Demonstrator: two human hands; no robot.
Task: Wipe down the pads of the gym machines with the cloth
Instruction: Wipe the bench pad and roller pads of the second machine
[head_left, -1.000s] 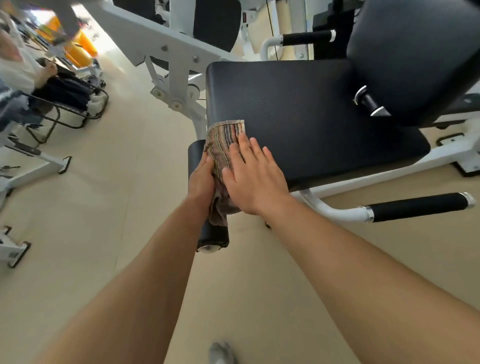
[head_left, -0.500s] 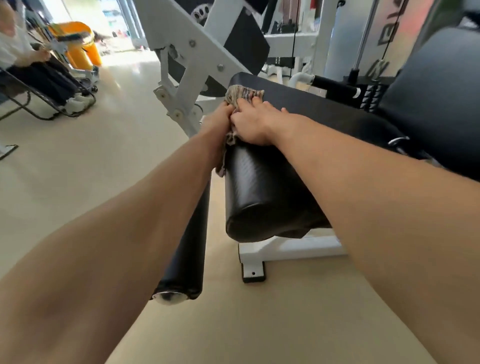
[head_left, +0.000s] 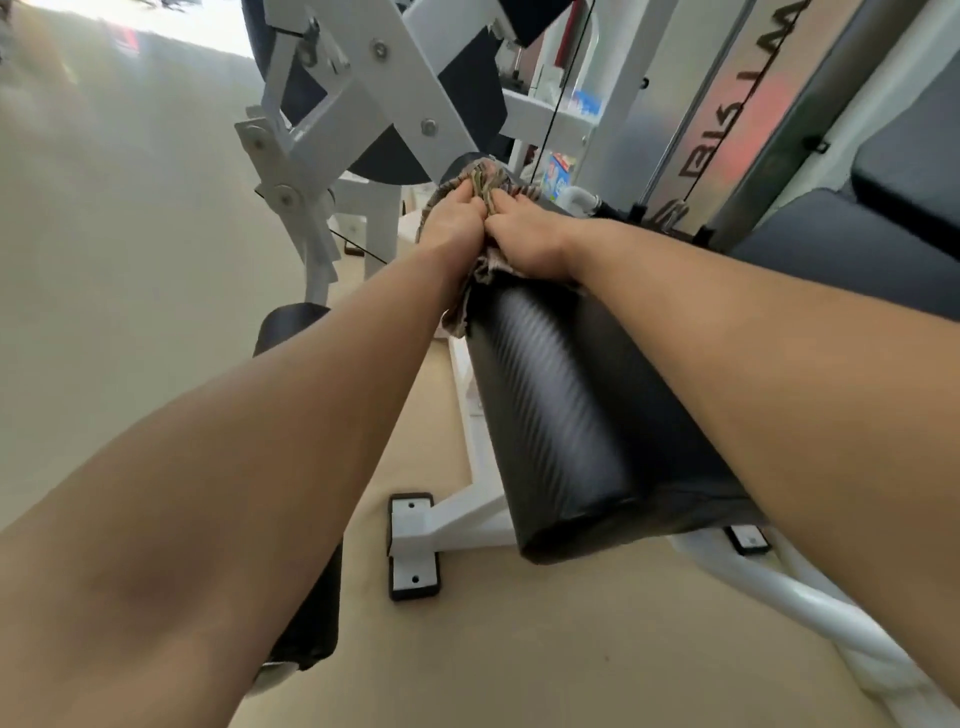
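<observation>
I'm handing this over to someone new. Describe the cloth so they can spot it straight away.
Find the big black seat pad that runs away from the camera on the white machine frame. Follow its rounded edge to the far end, where the left hand and the right hand meet. The cloth is bunched under them: crumpled, striped fabric, the only soft patterned thing among smooth black padding.

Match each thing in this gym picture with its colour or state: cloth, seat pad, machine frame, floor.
Things:
1. cloth
2. seat pad
3. machine frame
4. floor

Descriptions:
a. white, bolted
b. beige
c. striped, bunched under both hands
d. black, textured

Pairs: 1-c, 2-d, 3-a, 4-b
</observation>
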